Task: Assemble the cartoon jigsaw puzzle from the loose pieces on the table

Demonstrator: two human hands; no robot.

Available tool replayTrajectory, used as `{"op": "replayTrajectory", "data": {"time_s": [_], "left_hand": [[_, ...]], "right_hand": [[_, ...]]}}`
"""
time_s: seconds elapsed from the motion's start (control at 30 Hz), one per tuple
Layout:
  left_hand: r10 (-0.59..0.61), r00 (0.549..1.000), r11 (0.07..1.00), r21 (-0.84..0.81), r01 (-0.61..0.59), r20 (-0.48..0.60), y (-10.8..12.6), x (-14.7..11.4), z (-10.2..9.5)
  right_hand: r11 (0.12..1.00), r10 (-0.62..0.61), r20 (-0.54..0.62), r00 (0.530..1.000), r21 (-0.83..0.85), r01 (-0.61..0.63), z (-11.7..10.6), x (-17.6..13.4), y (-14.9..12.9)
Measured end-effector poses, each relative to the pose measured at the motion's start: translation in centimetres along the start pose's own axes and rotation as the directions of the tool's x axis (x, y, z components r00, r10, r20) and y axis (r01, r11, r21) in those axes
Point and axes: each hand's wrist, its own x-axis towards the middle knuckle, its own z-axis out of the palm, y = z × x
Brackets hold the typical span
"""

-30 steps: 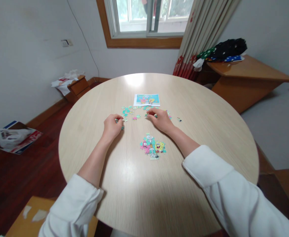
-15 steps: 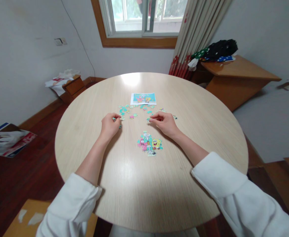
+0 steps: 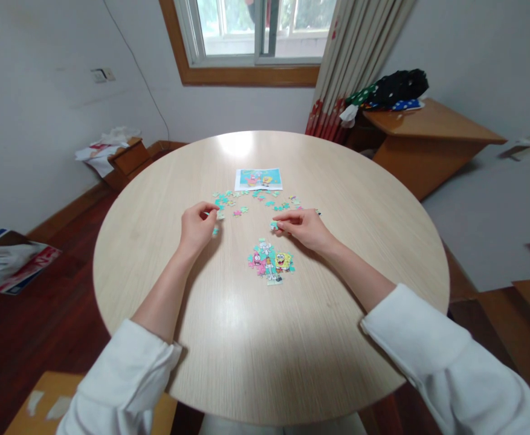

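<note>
My right hand [image 3: 307,229] pinches a small teal puzzle piece [image 3: 274,225] between thumb and fingertips, a little beyond the joined puzzle section [image 3: 271,263]. That section shows a pink, a pale and a yellow cartoon figure. My left hand [image 3: 197,225] is curled, thumb and fingertips close together, beside the loose puzzle pieces [image 3: 222,200] on the left. Whether it holds a piece is hidden by its fingers. Several more loose pieces [image 3: 280,206] lie between the hands and to the right.
Behind the pieces lies a printed reference picture [image 3: 258,179]. Everything rests on a round, light wooden table [image 3: 228,350]. To the right stands a wooden desk [image 3: 432,133] with dark dotted cloth [image 3: 400,89]. A cardboard box [image 3: 42,399] sits at lower left.
My right hand has drawn slightly nearer, with a teal puzzle piece now plainly visible in its fingertips. The left hand keeps nearly the same place. The whole view has shifted slightly.
</note>
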Motion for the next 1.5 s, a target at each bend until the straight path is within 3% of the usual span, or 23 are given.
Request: {"op": "replayTrajectory", "data": {"time_s": [0.77,1.07,1.5], "left_hand": [[-0.001,1.000,0.999,-0.043,0.002,0.030,0.00,-0.07,0.32],[0.009,1.000,0.999,-0.051,-0.008,0.029,0.06,-0.07,0.32],[0.032,0.999,0.997,-0.071,-0.029,0.032,-0.06,-0.06,0.35]], "right_hand": [[0.996,0.041,0.082,0.996,-0.080,-0.035,0.08,0.03,-0.46],[0.978,-0.038,0.180,0.983,-0.195,0.073,0.00,-0.15,-0.43],[0.982,0.040,0.197,0.980,-0.189,-0.003,0.21,-0.39,-0.71]]}}
